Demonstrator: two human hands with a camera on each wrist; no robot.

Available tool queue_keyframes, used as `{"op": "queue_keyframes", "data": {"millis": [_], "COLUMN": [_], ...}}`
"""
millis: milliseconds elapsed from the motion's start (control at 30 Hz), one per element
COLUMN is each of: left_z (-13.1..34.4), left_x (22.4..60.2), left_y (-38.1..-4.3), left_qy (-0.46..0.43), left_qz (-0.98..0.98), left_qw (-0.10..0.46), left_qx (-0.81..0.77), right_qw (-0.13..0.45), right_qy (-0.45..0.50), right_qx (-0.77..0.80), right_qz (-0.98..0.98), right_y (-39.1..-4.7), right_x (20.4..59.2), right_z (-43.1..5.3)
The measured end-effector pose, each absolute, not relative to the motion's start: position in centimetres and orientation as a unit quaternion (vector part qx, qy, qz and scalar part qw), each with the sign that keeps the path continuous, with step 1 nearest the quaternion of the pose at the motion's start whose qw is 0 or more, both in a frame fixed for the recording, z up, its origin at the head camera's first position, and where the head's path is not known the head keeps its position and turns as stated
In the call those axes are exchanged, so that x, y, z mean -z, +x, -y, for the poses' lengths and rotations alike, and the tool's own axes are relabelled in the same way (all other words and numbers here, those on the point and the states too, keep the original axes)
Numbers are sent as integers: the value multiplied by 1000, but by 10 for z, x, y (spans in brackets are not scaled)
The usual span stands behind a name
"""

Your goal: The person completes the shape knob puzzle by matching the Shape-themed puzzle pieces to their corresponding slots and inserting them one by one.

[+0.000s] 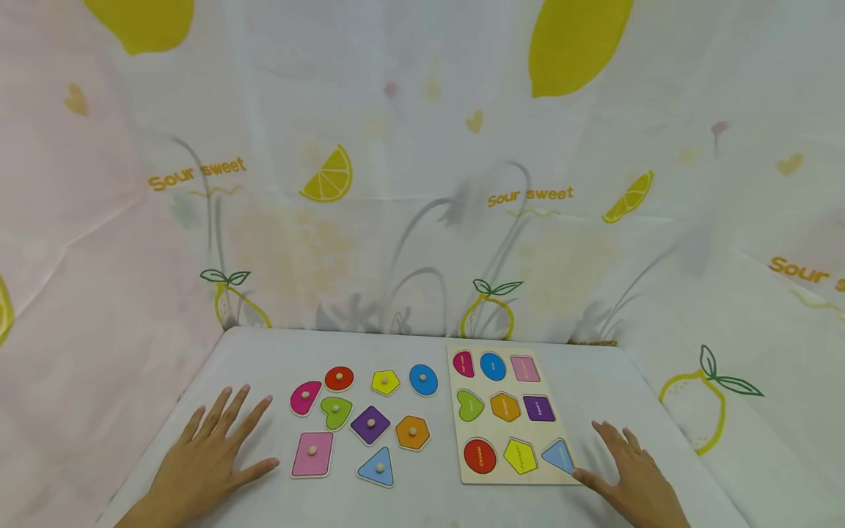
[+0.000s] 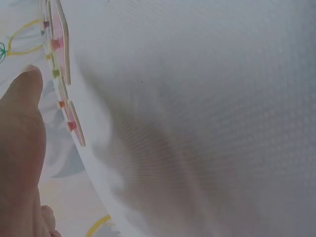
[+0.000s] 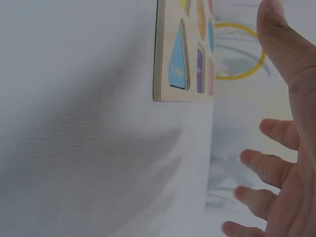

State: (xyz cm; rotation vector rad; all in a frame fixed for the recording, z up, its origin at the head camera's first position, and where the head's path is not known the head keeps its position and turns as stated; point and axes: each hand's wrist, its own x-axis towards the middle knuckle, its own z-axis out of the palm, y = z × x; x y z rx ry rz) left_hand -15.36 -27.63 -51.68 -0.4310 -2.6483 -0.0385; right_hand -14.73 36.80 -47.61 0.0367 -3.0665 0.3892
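My left hand (image 1: pixel 207 458) is spread out left of the loose knobbed puzzle pieces, holding nothing. Closest to its thumb lies the pink rectangle piece (image 1: pixel 320 463). Around that are the magenta half-round (image 1: pixel 301 402), red circle (image 1: pixel 345 384), green heart (image 1: pixel 338 420), purple square (image 1: pixel 362 430), light blue triangle (image 1: pixel 373 476), orange hexagon (image 1: pixel 408 442), yellow pentagon (image 1: pixel 388 388) and blue oval (image 1: pixel 429 389). On the right, my right hand (image 1: pixel 635 477) has its fingers extended, with nothing held. Its thumb tip overlaps the lower right corner of the wooden puzzle board (image 1: pixel 491 434) in the head view.
The board shows printed, coloured recesses matching the pieces' shapes. Everything lies on a white table (image 1: pixel 257 359). Behind and at both sides hangs a pale cloth (image 1: pixel 396 110) with lemon prints, meeting the table's far edge.
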Motion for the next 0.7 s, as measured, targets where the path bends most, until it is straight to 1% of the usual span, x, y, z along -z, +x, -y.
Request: {"op": "queue_keyframes", "data": {"millis": [100,167,333,600,700], "left_z": [274,271,265,257,255], "left_x": [517,516,511,508,508], "left_y": [-154,-154,-154,-157,-159], "left_qy": [-141,-127,-103,-101,-98], "left_qz": [969,975,984,984,984], "left_qw": [201,177,134,116,108], "left_qx": [28,40,56,87,107], "right_qw": [-33,-51,-55,-47,-54], "right_qy": [-24,-32,-34,-39,-42], "right_qx": [-133,-144,-172,-200,-198], "right_qz": [990,988,983,978,978], "right_y": [-152,-154,-155,-153,-154], "right_x": [477,480,486,495,499], "right_z": [-367,-367,-367,-364,-363]}}
